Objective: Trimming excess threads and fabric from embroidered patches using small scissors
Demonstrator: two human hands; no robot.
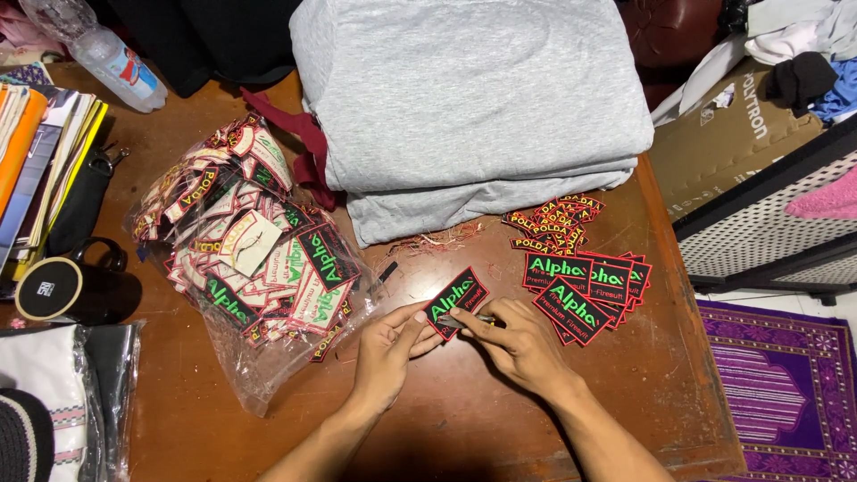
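My left hand [393, 348] pinches the lower left edge of a black rectangular patch [457, 298] with a red border and green lettering, held just above the brown wooden table [446, 419]. My right hand [518, 344] holds a small metal tool, likely thread snips [473, 319], against the patch's lower edge. A spread pile of like black, red and green patches [585, 290] lies just right of my right hand. Smaller red and yellow patches [558, 221] sit behind that pile.
A clear plastic bag full of mixed patches [245, 254] lies left of my hands. Folded grey garments [464, 98] are stacked at the table's back. Loose thread trimmings [437, 239], a black mug [67, 287], books [45, 152], a plastic bottle [112, 58] and a cardboard box [732, 134] surround them.
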